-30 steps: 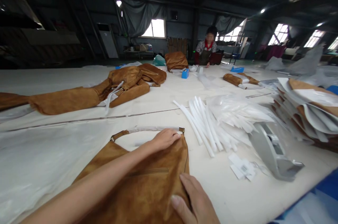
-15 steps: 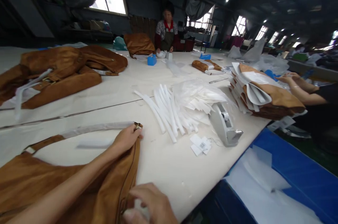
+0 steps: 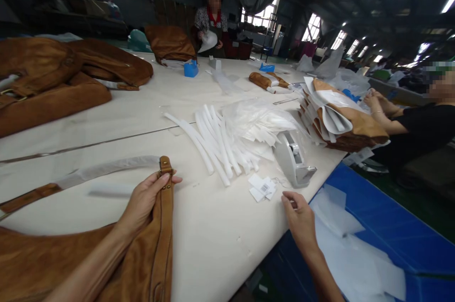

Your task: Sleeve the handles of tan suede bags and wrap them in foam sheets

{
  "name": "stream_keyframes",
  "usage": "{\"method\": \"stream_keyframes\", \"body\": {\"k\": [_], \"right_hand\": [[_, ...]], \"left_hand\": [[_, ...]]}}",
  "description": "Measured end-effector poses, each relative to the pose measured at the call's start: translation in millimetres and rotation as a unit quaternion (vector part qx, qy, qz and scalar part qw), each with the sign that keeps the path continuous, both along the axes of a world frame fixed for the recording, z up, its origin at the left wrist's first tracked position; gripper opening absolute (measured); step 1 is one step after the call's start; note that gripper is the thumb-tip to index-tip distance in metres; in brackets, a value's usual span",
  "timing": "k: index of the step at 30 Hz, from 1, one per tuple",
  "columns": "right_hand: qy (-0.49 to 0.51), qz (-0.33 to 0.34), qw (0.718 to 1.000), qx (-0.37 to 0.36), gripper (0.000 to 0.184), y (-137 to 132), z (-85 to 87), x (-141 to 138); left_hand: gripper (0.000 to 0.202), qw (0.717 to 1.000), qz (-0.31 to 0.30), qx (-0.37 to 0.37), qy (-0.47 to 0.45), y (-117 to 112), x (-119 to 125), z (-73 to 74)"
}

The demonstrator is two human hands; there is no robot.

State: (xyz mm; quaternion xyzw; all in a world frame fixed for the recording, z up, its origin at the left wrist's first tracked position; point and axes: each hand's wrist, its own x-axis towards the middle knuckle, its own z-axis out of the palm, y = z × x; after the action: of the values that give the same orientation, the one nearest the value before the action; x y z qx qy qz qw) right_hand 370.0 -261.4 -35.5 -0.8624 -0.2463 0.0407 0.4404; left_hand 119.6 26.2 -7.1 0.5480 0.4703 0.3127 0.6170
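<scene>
A brown suede-like bag (image 3: 142, 254) lies at the lower left, its strap (image 3: 110, 167) partly wrapped in white sheeting. My left hand (image 3: 142, 197) is closed on the bag strap's end, thumb on top, just below a riveted leather tab. At the table's right edge hovers my right hand (image 3: 300, 221), its fingers loosely bent and apart, with nothing visible in them. It is nearest to some white paper tags (image 3: 262, 188) with a barcode and to a grey tape dispenser (image 3: 293, 160). White foam tubes (image 3: 209, 143) lie beyond my left hand.
Clear plastic bags (image 3: 259, 119) lie by the tubes. Brown bags (image 3: 53, 88) rest at the left and a stack of wrapped pieces (image 3: 341, 117) at the right. A blue box (image 3: 377, 216) with white sheets stands below the table's edge. Two co-workers are at the table.
My right hand has moved from the bag's lower edge up and right towards the tags and dispenser. My left hand keeps hold of the strap. The far co-worker has lifted something white.
</scene>
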Motion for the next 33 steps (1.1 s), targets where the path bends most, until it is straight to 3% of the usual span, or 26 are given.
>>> {"method": "stream_keyframes", "body": {"k": [5,10,15,19,22,25,29,33], "right_hand": [[-0.021,-0.037,0.996,-0.072,0.029,18,4.4,13],[-0.001,-0.018,0.999,-0.048,0.018,35,14.4,22],[0.053,0.066,0.995,0.053,0.029,40,52.2,38],[0.109,0.131,0.977,0.126,0.033,45,92.6,41],[0.162,0.183,0.954,0.171,0.028,56,115.7,33],[0.246,0.249,0.909,0.227,0.021,71,130.5,18],[0.324,0.316,0.857,0.247,0.017,96,139.0,-5],[0.363,0.364,0.83,0.217,0.018,120,139.0,-33]], "left_hand": [[0.059,1.0,-0.016,0.014,0.004,0,1,-2.1],[0.056,0.998,-0.041,0.056,0.006,2,3,-1.1],[0.057,0.996,-0.071,0.056,0.013,5,4,-4.5],[0.054,0.988,-0.045,0.114,0.098,8,3,-5.0],[0.052,0.966,-0.015,0.206,0.157,4,1,4.8],[0.045,0.958,-0.021,0.259,0.121,-7,1,20.0],[0.037,0.97,-0.1,0.221,0.015,-28,3,38.0],[0.037,0.963,-0.18,0.181,-0.09,-51,5,52.5]]}}
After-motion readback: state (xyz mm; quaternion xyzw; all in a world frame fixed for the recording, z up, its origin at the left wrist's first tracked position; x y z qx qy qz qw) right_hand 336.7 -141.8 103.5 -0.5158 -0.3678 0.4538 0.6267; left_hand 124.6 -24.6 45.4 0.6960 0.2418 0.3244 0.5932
